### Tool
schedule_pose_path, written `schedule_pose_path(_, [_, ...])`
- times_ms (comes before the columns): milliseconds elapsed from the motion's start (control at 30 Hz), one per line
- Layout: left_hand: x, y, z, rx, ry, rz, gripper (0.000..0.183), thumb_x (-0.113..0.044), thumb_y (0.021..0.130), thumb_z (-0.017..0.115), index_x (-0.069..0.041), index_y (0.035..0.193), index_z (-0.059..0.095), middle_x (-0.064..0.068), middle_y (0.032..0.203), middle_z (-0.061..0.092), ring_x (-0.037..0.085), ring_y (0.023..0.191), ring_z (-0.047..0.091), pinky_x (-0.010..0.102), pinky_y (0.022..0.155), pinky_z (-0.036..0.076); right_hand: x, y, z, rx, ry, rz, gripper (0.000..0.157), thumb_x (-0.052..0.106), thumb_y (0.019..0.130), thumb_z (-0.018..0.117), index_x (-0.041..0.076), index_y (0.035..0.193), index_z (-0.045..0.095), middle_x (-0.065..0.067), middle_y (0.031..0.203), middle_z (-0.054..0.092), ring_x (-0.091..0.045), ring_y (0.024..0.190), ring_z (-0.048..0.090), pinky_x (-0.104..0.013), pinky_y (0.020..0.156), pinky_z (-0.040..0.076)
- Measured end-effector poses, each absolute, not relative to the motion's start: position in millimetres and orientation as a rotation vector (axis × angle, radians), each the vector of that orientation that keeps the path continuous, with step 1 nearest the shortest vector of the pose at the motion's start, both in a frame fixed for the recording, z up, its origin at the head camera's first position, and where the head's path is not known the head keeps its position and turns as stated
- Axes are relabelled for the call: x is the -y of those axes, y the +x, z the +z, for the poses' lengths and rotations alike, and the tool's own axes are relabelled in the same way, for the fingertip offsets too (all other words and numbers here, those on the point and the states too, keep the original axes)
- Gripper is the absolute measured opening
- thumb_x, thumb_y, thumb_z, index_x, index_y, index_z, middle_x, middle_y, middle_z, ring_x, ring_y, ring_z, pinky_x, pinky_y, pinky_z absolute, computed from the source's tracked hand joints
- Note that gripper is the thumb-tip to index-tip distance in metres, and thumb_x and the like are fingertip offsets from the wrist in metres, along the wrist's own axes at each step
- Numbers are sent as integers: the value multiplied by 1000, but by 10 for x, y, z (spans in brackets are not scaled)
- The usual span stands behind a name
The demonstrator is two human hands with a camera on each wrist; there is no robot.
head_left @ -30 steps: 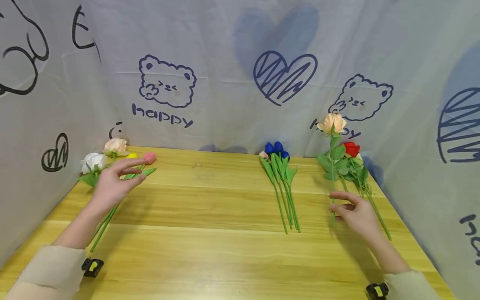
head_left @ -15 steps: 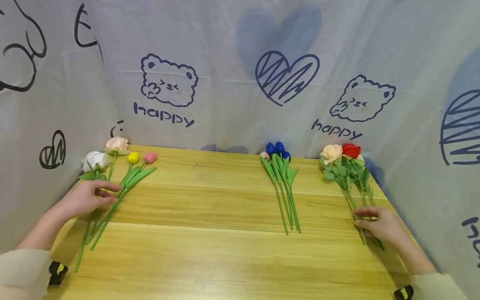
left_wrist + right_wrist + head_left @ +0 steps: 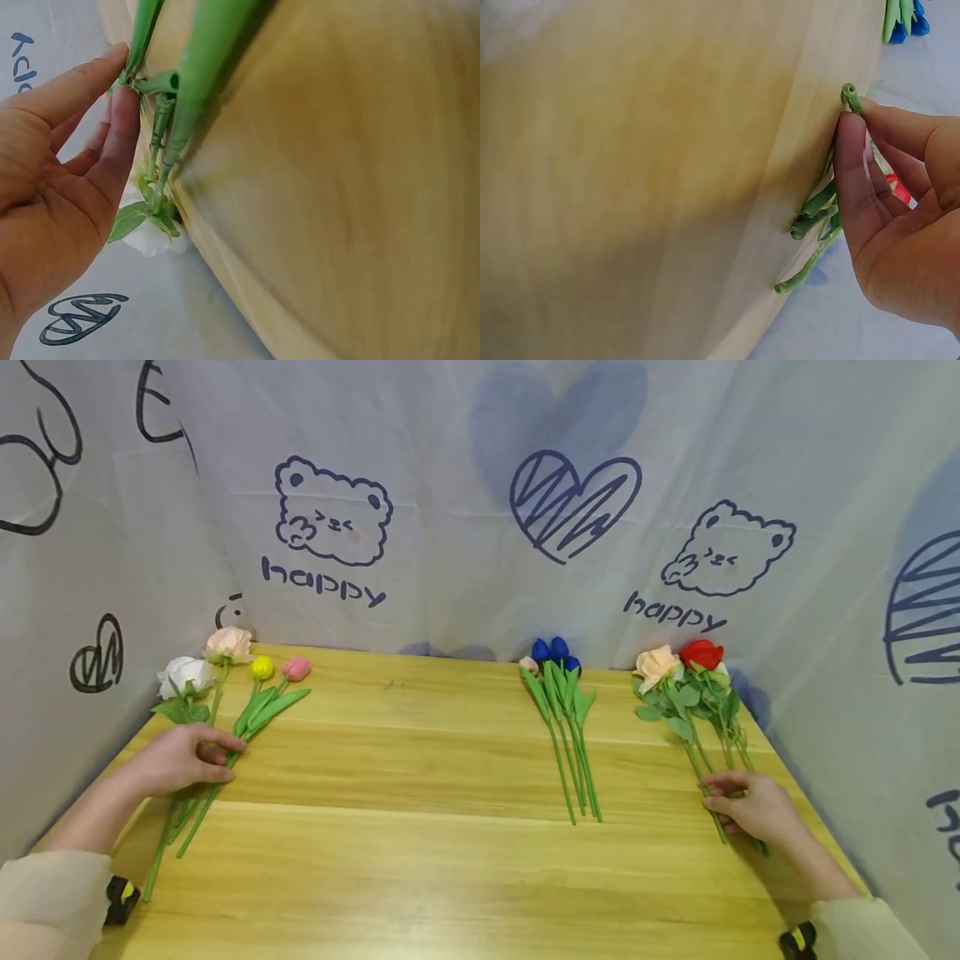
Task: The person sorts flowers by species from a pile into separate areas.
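Note:
At the left, my left hand (image 3: 183, 760) pinches a tulip stem between thumb and fingertips, over a bunch of lying flowers. A pink tulip (image 3: 297, 669) and a yellow tulip (image 3: 262, 667) top that pair of stems; which one I pinch is hard to tell. Beneath lie a white rose (image 3: 185, 677) and a pale pink rose (image 3: 228, 645). At the right, my right hand (image 3: 756, 808) pinches the stem of a peach rose (image 3: 657, 667); its cut end (image 3: 851, 97) shows by the fingertips in the right wrist view. A red rose (image 3: 702, 654) lies beside it.
Several blue tulips (image 3: 551, 650) with a small pale pink flower (image 3: 529, 666) lie right of the middle of the wooden table (image 3: 420, 860). A white cloth (image 3: 450, 527) with drawings encloses the back and sides.
My right hand has lowered the peach rose beside the red rose and moved right and nearer. My left hand has come down and left, from above the flowers onto the tulip stems.

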State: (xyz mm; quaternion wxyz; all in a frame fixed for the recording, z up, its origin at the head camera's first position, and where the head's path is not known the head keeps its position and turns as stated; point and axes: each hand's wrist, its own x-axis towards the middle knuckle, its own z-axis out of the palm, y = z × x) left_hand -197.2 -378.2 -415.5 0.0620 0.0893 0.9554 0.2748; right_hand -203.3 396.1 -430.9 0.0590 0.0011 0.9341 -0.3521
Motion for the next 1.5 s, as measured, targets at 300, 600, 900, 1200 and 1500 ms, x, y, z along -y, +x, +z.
schedule_pose_path(300, [3668, -2050, -4065, -2866, 284, 769, 44, -2, 84, 80, 10, 126, 68, 20, 107, 72, 28, 94, 68, 35, 72, 54, -3959, -2016, -4315, -2843, -15, -1068, 36, 8, 99, 70, -8, 131, 65, -16, 105, 67, -21, 76, 66, -33, 61, 60])
schedule_pose_path(600, [3676, -2001, -4127, -2835, 237, 862, 43, 0, 84, 76, 7, 125, 70, 24, 117, 71, 23, 96, 66, 28, 68, 53, -3947, -2047, -4295, -2854, -22, -1053, 35, 9, 98, 71, -8, 129, 65, -14, 103, 67, -20, 74, 65, -33, 61, 59])
schedule_pose_path(900, [3664, -1981, -4123, -2824, 188, 922, 42, 0, 87, 75, 7, 127, 70, 23, 116, 72, 20, 91, 63, 28, 66, 51, -3948, -2034, -4292, -2839, -1, -1068, 35, 9, 100, 69, -8, 131, 65, -14, 104, 66, -21, 76, 65, -33, 61, 59])
schedule_pose_path(1200, [3502, -1932, -4089, -2809, 143, 1002, 42, -5, 91, 71, 2, 132, 69, 21, 112, 73, 14, 67, 48, 29, 51, 42, -3918, -1977, -4259, -2817, 67, -1160, 44, 24, 105, 62, -5, 139, 60, -22, 112, 68, -20, 83, 69, -34, 65, 61])
schedule_pose_path(1500, [3238, -1963, -4044, -2767, 211, 1134, 41, -6, 97, 68, 2, 137, 66, 27, 124, 69, 30, 105, 68, 29, 67, 52, -3624, -1934, -4139, -2994, 79, -1231, 51, 38, 106, 61, 3, 143, 61, -28, 126, 67, -25, 76, 73, -34, 61, 58])
